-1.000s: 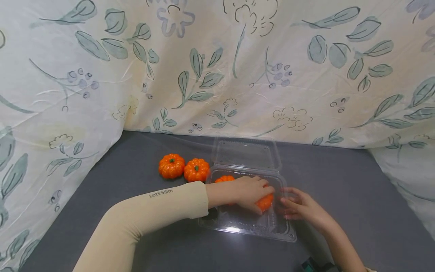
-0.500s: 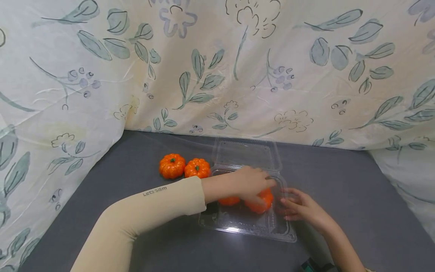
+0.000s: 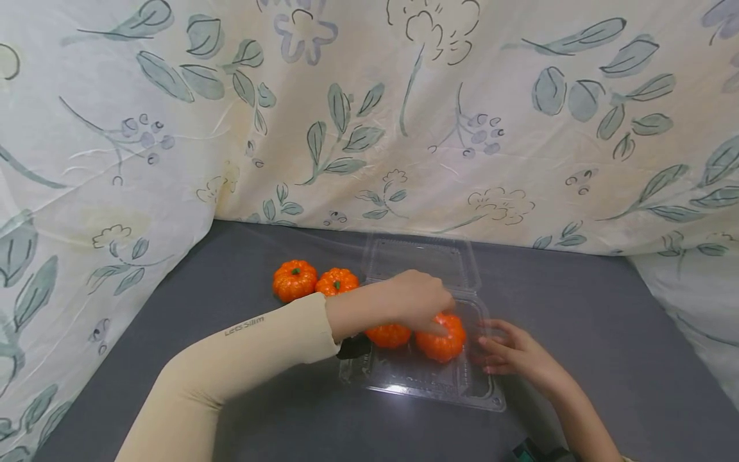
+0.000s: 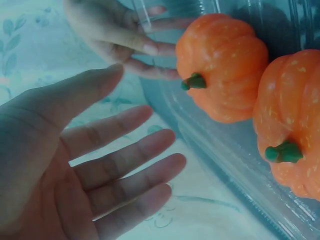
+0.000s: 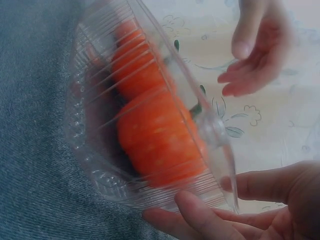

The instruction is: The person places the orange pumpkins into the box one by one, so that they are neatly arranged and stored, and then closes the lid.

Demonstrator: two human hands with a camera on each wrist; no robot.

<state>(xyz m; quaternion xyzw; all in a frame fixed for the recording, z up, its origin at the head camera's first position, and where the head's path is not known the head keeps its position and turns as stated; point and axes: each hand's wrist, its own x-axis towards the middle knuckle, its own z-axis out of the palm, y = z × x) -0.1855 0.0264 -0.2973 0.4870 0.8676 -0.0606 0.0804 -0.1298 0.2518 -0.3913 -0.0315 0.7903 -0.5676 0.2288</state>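
Two orange toy pumpkins with green stems sit in a clear plastic clamshell box (image 3: 416, 385); the right one (image 3: 441, 346) and the left one (image 3: 388, 335) lie side by side. My left hand (image 3: 418, 298) is over them. In the left wrist view that hand (image 4: 105, 165) has its fingers spread and holds nothing, apart from both pumpkins. My right hand (image 3: 514, 350) is at the box's right side. Its fingers (image 5: 200, 217) lie against the ribbed clear wall in the right wrist view, fairly straight.
Two more orange pumpkins, one (image 3: 295, 280) beside another (image 3: 337, 280), stand on the dark grey table (image 3: 288, 410) left of the box. The box's clear lid (image 3: 418, 260) lies open behind it. A floral curtain (image 3: 369, 160) hangs along the back.
My left hand has let go of the right pumpkin in the box and lifted back and left, uncovering it. The right hand has stayed at the box's side.
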